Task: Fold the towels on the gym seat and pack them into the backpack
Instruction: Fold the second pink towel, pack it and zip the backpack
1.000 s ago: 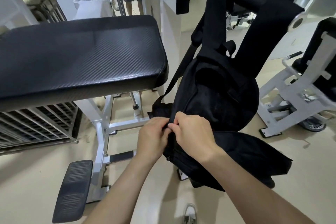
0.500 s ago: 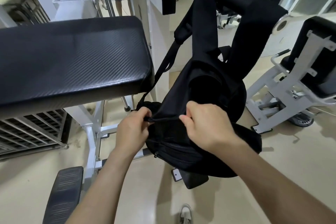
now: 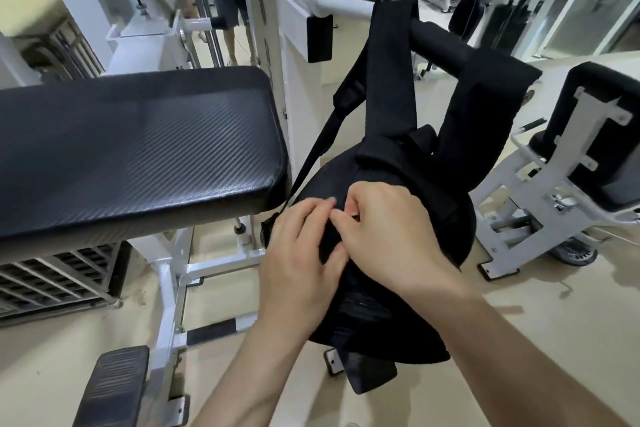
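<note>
A black backpack (image 3: 388, 163) hangs by its straps from a black padded bar (image 3: 446, 48) to the right of the black gym seat (image 3: 138, 146). My left hand (image 3: 298, 253) holds the backpack's upper front fabric, thumb underneath. My right hand (image 3: 384, 229) pinches something small at the top seam of the backpack, right beside my left fingers. No towel is in view; the seat top is bare. The inside of the backpack is hidden.
The seat's white frame (image 3: 173, 274) and a black foot pad (image 3: 110, 388) stand below left. A metal grille (image 3: 52, 274) sits under the seat. Another white machine with a black pad (image 3: 595, 135) stands at right. A person's legs (image 3: 228, 10) show at the back.
My hands, which were apart along the backpack's opening half a second ago, have come together at the top of the bag. The bag's opening looks closed up now.
</note>
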### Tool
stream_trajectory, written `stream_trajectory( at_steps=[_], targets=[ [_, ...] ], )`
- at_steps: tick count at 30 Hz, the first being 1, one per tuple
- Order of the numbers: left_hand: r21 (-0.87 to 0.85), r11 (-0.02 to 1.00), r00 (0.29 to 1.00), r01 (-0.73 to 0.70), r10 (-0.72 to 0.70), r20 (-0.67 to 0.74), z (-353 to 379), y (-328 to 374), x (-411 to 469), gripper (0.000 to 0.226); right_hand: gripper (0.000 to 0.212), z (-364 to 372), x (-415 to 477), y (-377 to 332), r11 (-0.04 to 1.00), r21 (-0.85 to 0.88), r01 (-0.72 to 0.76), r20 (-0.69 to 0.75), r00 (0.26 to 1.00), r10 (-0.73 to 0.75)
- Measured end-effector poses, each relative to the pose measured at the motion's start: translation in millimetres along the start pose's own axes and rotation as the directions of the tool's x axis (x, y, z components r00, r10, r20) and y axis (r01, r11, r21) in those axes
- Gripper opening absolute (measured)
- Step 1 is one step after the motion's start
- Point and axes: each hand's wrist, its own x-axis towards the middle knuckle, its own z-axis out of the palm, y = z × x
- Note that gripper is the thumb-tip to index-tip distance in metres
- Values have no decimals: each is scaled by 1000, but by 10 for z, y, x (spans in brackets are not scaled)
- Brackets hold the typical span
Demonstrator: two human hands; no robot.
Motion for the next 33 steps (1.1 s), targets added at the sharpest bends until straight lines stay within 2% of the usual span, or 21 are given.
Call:
stream_trajectory(
  at_steps=[2,4,7,8,10,11,13,14,16,18,19,23,26,30,33],
  targets=[
    [-45,998,998,52,-50,46,62,26,146,16,28,-10,21,-11,999,-43,22,-12,1000,-22],
    [-3,1000,999,17,-17,51,70,-4,276,4,28,-55,30,-3,997,-64,48,-46,998,-51],
    [75,996,998,-39,35,56,-77,-147,393,23,29,-254,29,320,992,-122,-26,-80,997,16],
    [81,996,999,-21,17,51,-135,-183,415,25,31,-353,10,547,991,-71,-115,-72,991,110],
    [120,993,997,1,-11,76,-181,-188,434,19,33,-514,-65,954,937,176,-300,-30,950,310],
    [168,986,995,-2,-15,96,-160,-164,451,16,34,-530,-106,1081,907,244,-343,-7,935,355],
    [231,973,992,-9,-21,125,-75,-62,478,16,33,-450,-190,1155,911,250,-329,17,942,336],
    [222,975,991,-33,3,131,-25,14,479,25,32,-398,-215,1118,916,264,-301,24,952,306],
    [195,960,970,-201,167,178,109,178,439,36,33,-327,-247,1005,912,323,-252,37,967,254],
    [171,915,914,-366,319,249,297,329,359,31,33,-282,-254,967,916,332,-224,39,974,224],
    [150,907,902,-394,350,253,371,367,339,27,32,-270,-256,965,917,332,-220,42,975,218],
    [44,904,866,-424,391,311,404,361,416,32,32,-239,-242,1015,892,418,-171,42,985,169],
    [115,887,857,-447,388,339,472,349,489,27,32,-207,-215,1070,888,437,-141,19,989,147],
    [207,815,821,-542,460,340,620,449,707,13,31,-285,-193,1177,937,326,-124,-56,987,150],
    [227,789,809,-570,491,323,664,579,736,6,31,-331,-231,1360,885,432,-170,-28,979,202]
  ],
)
